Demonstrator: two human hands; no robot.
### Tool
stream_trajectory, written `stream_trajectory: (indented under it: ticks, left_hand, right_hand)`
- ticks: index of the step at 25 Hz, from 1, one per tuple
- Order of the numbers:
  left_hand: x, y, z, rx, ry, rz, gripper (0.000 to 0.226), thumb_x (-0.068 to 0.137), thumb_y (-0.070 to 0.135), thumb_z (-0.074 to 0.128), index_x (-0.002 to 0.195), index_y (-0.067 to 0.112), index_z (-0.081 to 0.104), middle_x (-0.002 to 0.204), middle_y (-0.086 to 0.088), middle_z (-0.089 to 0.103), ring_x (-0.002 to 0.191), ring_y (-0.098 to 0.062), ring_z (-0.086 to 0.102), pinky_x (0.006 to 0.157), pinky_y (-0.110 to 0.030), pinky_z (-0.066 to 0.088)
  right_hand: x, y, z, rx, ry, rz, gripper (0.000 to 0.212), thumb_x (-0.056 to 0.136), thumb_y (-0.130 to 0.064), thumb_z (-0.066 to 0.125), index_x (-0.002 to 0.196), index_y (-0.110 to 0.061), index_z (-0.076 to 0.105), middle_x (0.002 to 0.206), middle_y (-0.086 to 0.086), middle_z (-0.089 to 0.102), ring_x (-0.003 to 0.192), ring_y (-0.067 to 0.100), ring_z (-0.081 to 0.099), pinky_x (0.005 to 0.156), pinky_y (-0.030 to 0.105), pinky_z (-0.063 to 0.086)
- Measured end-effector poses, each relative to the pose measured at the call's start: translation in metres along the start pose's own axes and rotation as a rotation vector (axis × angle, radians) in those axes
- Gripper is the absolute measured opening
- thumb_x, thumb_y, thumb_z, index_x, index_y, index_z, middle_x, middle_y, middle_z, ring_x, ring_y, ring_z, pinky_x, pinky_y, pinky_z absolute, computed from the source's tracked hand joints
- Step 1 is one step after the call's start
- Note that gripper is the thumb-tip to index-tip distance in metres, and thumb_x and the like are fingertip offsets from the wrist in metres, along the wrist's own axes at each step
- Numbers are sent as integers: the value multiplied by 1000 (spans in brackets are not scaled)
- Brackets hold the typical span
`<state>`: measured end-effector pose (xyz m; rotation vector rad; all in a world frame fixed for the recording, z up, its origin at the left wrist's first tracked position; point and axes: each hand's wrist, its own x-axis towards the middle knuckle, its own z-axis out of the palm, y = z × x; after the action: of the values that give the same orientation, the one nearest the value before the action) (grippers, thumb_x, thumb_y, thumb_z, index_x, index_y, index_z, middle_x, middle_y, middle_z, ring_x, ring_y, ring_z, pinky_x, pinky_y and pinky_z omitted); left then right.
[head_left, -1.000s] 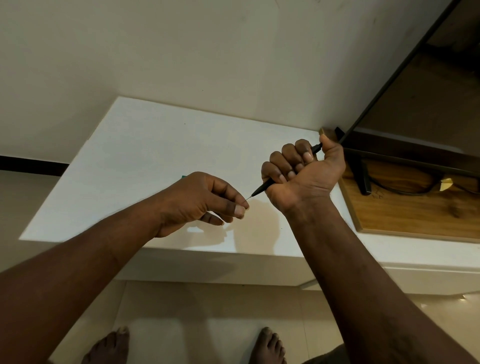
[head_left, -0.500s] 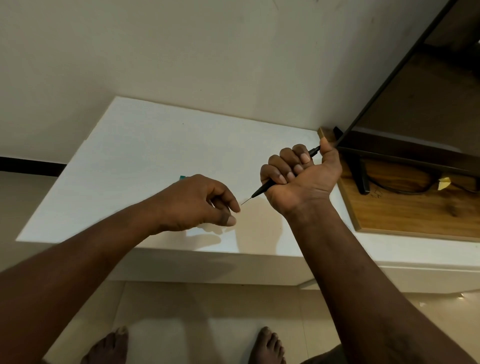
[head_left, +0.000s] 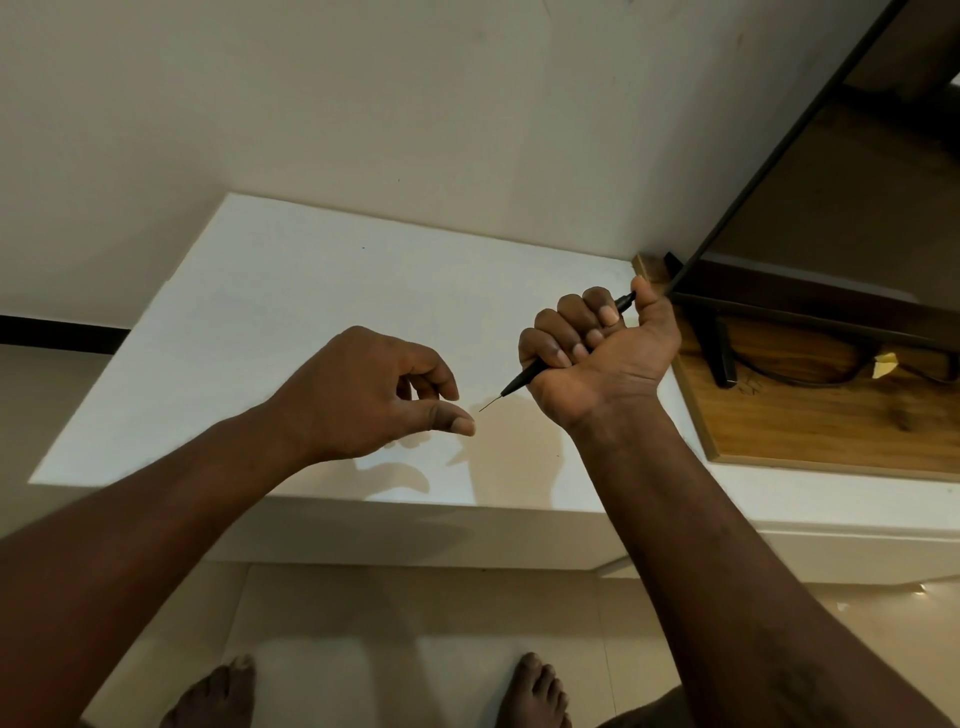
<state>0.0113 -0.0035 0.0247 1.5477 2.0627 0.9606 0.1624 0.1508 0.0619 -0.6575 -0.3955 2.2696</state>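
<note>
- The right hand (head_left: 597, 358) is closed in a fist around a black pointed tool (head_left: 519, 376), and the thumb presses on its rear end at the far right
- The tool is held in the air above the right part of the white tabletop (head_left: 291, 291) and does not touch it
- Its long axis runs from far right to near left, sloping down, so the thin metal tip (head_left: 488, 404) points toward the left hand (head_left: 363, 395)
- The left hand hovers just left of the tip, with the thumb stretched out and the index finger curved above it; there is a gap between them and I see nothing pinched there
- The tip is very near the end of the thumb but apart from it; the left hand is the nearer one, so I judge it would meet the tip by closing along this same axis
- The middle of the tool is hidden inside the fist, and the tip is too thin to tell its shape
- The other left fingers are partly hidden behind the hand
- At the right, a wooden board (head_left: 810, 415) with a dark stand (head_left: 719, 353) and a cable (head_left: 795, 381) is cut off by the picture edge
</note>
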Motion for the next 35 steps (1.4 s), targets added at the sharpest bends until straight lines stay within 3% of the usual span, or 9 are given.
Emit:
stream_trajectory:
  ticks: [10,16,27,35]
  left_hand:
    - [0,1,2,34,17,55,64,62,95,55,83,40,77,75,31,70,75,6,65,60,-19,44]
    - [2,0,4,50,8,46,58,63,91,58,82,39,77,71,23,72,75,5,66,62,-22,50]
    - [2,-1,5,40,2,49,55,64,90,61,80,40,76,71,22,73,74,4,66,62,-23,50]
    - [1,1,5,40,9,66,54,66,88,61,80,38,77,70,20,73,73,1,67,64,-28,55]
  right_hand:
    - [-2,2,-2,36,-26,51,58,97,-61,50,59,-17,41,53,-6,25,41,11,19,46,22,16]
    - [0,-1,0,20,-17,26,51,96,-49,51,57,-18,39,53,-6,25,40,12,19,42,22,19]
    - [1,0,-1,9,-2,35,51,96,-49,49,57,-18,38,55,-6,23,42,12,17,43,22,17]
    - [0,0,-5,16,-24,62,60,98,-62,48,59,-17,41,53,-6,25,41,11,19,45,22,16]
